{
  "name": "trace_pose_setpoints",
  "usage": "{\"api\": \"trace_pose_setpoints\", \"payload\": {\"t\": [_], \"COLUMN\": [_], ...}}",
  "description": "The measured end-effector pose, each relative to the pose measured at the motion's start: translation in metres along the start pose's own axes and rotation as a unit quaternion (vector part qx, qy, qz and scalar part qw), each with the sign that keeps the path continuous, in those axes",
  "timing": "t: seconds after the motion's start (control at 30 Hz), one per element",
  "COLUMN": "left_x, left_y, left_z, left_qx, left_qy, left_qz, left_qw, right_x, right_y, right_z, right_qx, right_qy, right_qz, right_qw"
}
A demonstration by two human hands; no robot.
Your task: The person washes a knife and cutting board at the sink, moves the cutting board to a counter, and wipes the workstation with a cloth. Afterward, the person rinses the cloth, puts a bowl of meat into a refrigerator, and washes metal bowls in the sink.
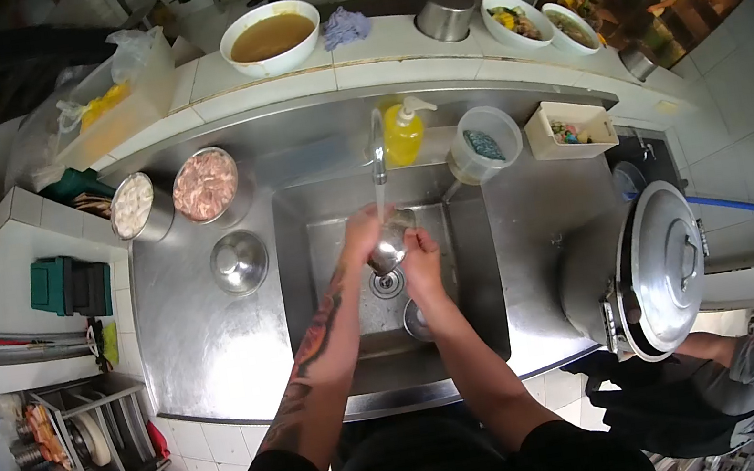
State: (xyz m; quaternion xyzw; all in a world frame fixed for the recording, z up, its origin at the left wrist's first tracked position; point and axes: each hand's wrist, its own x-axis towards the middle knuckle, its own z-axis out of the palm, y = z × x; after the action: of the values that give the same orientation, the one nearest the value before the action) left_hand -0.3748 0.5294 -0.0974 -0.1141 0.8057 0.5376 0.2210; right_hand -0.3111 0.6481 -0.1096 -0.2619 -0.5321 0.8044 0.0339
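Note:
Over the sink (483, 269), a small shiny metal bowl (390, 245) is held tilted beneath the faucet (376, 144). Water appears to run from the spout onto it. My left hand (363, 230) grips the bowl's left side, with some fingers hidden behind it. On the right side, my right hand (422, 258) is closed on the rim. Below, the drain (387, 283) shows at the sink bottom. A second metal bowl (415, 321) lies in the sink, partly covered by my right forearm.
Left of the sink stand an overturned metal bowl (239, 262) and containers of pink meat (205, 186) and white pieces (134, 208). Behind are a yellow soap bottle (403, 138) and a plastic tub (484, 145). A large lidded pot (594, 272) stands right, near another person (707, 391).

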Motion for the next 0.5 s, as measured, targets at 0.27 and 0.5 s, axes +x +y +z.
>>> {"api": "trace_pose_setpoints", "payload": {"t": [0.27,0.5], "left_x": [-0.029,-0.023], "left_y": [-0.038,-0.097], "left_z": [0.044,0.016], "left_qx": [-0.055,-0.410], "left_qy": [0.153,0.085], "left_qz": [0.316,0.098], "left_qw": [0.935,0.903], "right_x": [0.086,-0.010], "right_y": [0.016,-0.004], "right_z": [0.016,-0.005], "right_qx": [0.218,-0.470], "right_qy": [-0.066,-0.447], "right_qz": [0.244,-0.147], "right_qw": [0.943,0.747]}}
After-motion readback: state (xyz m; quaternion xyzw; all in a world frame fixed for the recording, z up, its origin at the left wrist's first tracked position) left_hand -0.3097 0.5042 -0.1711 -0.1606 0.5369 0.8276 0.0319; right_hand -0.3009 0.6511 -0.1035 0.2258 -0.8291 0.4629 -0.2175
